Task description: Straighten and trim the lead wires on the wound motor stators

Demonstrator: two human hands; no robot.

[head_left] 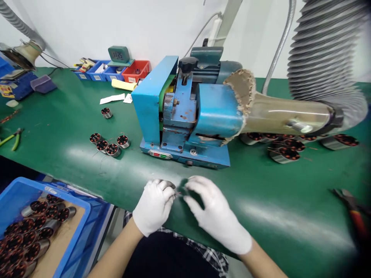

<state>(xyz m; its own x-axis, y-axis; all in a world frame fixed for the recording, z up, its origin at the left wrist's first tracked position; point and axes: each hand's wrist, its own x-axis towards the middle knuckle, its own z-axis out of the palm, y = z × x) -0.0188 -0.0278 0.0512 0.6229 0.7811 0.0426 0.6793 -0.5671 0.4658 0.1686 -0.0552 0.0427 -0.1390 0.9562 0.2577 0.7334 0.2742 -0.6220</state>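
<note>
Both my hands wear white gloves and meet at the near edge of the green bench (pixel 72 127). My left hand (pixel 153 206) is closed round a small metal motor stator (pixel 168 183), of which only the top rim shows. My right hand (pixel 216 216) pinches thin copper wire ends (pixel 179 193) that stick out from the stator toward it. Just behind my hands stands a blue bench machine (pixel 185 116) with a black knob on top.
Several wound stators (pixel 109 144) lie left of the machine, more (pixel 285 148) to its right under a ribbed extraction hose (pixel 324 58). A blue crate (pixel 17 193) of stators sits lower left. Red-handled cutters (pixel 352 210) lie right, green pliers (pixel 11 139) left, parts bins (pixel 116 71) behind.
</note>
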